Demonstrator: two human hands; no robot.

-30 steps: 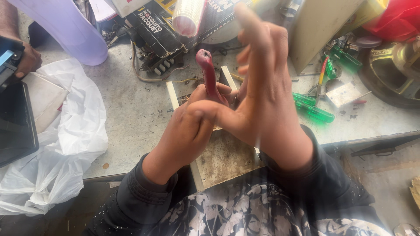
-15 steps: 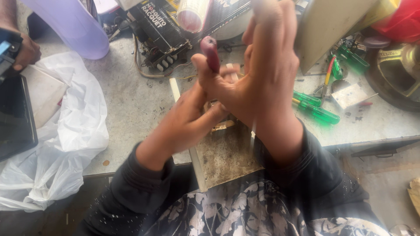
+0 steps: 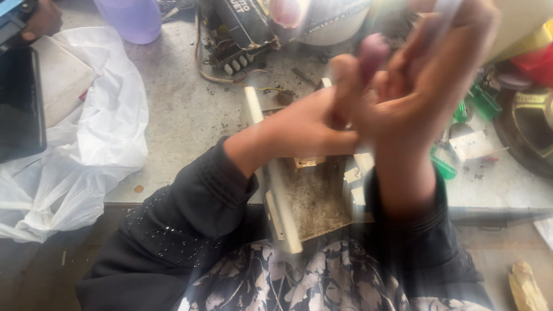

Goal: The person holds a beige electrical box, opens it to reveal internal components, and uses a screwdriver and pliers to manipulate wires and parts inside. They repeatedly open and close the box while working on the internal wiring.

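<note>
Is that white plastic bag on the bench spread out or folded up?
Spread out. The bag lies loose and crumpled across the bench, with one part hanging over its front edge.

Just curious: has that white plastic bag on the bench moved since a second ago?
No. The white plastic bag lies in the same spot by the bench edge.

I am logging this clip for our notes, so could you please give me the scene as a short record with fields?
Setting: grey workbench, seen from a head camera.
Left hand: left hand wrapped around the dark red tool handle.
Right hand: right hand raised and pressed against the left; blurred.
Under the hands: worn metal tray at the bench edge.
Left of frame: white plastic bag, dark screen, purple container.
Right of frame: green-handled screwdrivers.
Top left: another person's hand.
</note>
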